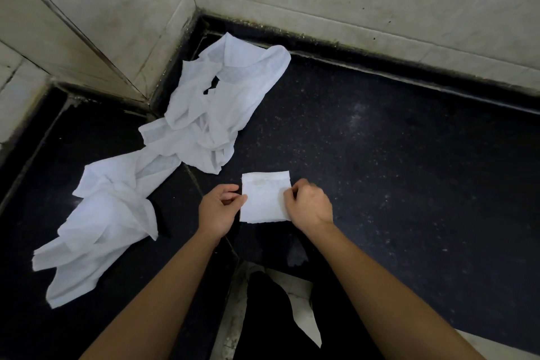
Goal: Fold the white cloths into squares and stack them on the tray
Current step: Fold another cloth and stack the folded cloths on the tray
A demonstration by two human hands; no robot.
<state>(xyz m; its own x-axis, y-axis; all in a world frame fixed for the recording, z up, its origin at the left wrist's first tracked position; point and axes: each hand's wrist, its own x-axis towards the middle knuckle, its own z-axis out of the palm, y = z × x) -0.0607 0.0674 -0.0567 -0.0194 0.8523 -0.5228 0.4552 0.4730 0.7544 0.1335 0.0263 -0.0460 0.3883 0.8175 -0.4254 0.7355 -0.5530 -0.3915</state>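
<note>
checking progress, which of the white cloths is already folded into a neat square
The small folded cloth held between the left hand and right hand. The loose cloths behind and to its left lie crumpled and unfolded.

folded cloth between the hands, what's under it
The folded cloth lies on the dark counter, pinched at its sides by the left hand and right hand. No tray shows beneath it; the spot directly under it is covered.

White cloths (204,114) thin, matt; counter (380,155) dark speckled stone.
</note>
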